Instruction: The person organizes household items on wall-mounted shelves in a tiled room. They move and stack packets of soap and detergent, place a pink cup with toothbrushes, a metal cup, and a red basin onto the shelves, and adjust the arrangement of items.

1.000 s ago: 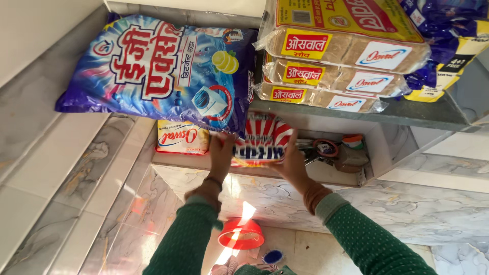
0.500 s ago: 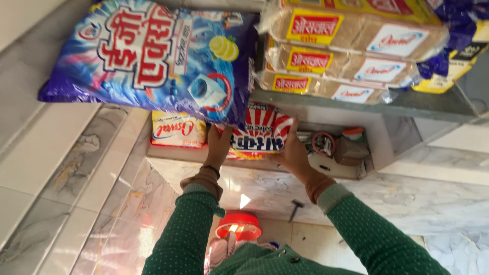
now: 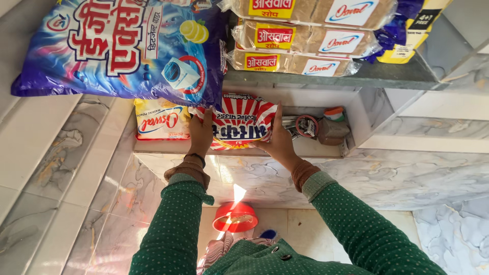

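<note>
Marble shelf (image 3: pixel 326 148), tiled wall (image 3: pixel 76 168), striped packet (image 3: pixel 238 122)

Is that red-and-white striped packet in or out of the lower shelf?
Partly in. The striped packet sits in the lower shelf opening, its front edge overhanging, gripped by the left hand and right hand.

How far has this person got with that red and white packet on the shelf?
Done: both hands, left hand and right hand, grip the red-and-white striped packet. In hand: it sits in the lower shelf opening, beside a yellow packet. Left: it is neither released nor clear of the shelf.
</note>
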